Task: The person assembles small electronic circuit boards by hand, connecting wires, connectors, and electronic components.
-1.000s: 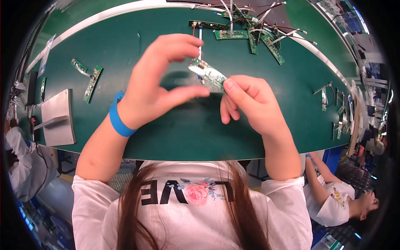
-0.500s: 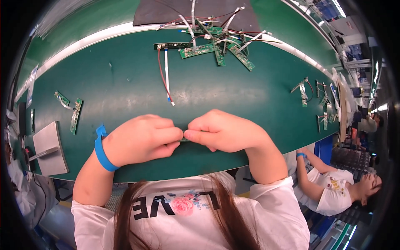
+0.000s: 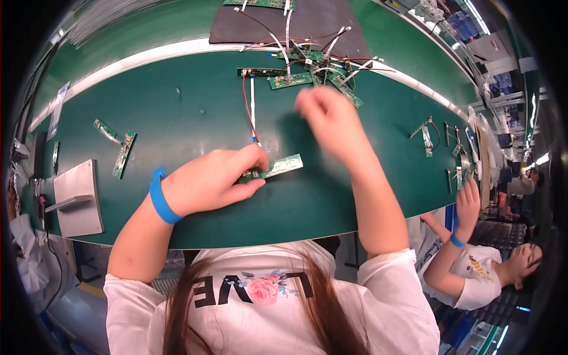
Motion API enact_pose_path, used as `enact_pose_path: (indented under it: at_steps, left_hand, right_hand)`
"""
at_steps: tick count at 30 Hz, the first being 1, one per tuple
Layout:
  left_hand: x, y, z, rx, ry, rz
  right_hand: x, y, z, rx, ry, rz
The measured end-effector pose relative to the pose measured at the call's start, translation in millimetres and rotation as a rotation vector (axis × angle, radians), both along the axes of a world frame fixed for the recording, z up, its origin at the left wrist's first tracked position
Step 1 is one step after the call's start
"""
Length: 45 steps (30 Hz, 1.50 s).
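Note:
A narrow green circuit board (image 3: 286,166) is held at its left end between the thumb and fingers of my left hand (image 3: 216,179), just over the green table. My left hand wears a blue wrist strap (image 3: 158,198). Farther forward and to the right, my right hand (image 3: 332,121) is blurred by motion, its fingers partly bent, close to a heap of circuit boards (image 3: 291,80) with wires and white ribbon cables. Whether it holds anything is not clear. Ahead of my left hand lies a board (image 3: 241,72) whose white ribbon cable (image 3: 253,109) and red wire run toward me.
Two joined boards (image 3: 124,155) lie at the left, near a metal plate with a handle (image 3: 78,201). More boards (image 3: 427,142) rest at the right edge. A dark mat (image 3: 331,26) lies beyond the white table rim. A co-worker (image 3: 464,272) sits at the right.
My right hand has left my left hand and moved forward toward the heap. My left hand keeps the board, which now shows plainly. The co-worker's hand has risen.

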State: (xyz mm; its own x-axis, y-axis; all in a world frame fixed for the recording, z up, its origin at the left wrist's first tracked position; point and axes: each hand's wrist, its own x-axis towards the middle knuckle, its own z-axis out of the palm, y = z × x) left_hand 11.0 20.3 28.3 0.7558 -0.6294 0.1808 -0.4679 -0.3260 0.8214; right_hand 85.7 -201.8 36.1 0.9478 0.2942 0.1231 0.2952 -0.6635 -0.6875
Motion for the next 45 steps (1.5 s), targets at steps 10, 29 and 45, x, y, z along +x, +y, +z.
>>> enact_pose_path:
  at_steps: [10,29,45]
  left_hand:
    - [-0.1,-1.4,3.0,0.094,0.122,-0.048]
    - [6.7,-1.1,-2.2,-0.427,0.616,0.318]
    - [9.0,2.8,-1.4,-0.619,0.402,0.508]
  right_hand:
    - [99.0,58.8,0.6,-0.107,0.004,-0.149]
    - [-26.3,-15.3,9.2,0.615,0.363,0.225]
    - [-7.0,-49.8,15.7,0.914,-0.025,0.221]
